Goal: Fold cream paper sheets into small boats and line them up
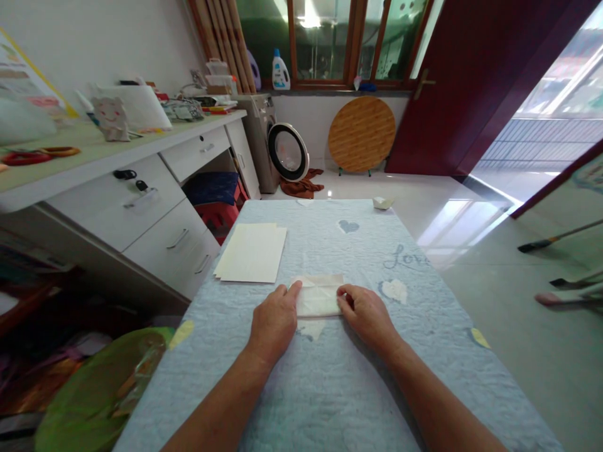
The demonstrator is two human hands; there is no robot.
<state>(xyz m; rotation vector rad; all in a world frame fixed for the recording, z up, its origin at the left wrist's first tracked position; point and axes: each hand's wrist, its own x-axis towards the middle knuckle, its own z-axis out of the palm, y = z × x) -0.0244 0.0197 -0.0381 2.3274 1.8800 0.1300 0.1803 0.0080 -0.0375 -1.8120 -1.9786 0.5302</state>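
Between my hands lies a folded sheet of white paper on the cloth-covered table, with creases across it and a strip along its far edge. My left hand grips its left edge, the thumb lying on top. At the right edge, my right hand pinches the paper between thumb and fingers. Farther off to the left is a stack of cream paper sheets, its edges slightly out of line. A small folded paper piece sits at the table's far right corner.
A pale blue patterned cloth covers the table. Left of it stand a white desk with drawers and a green basket. A washing machine with its door open and a round wooden tabletop are beyond.
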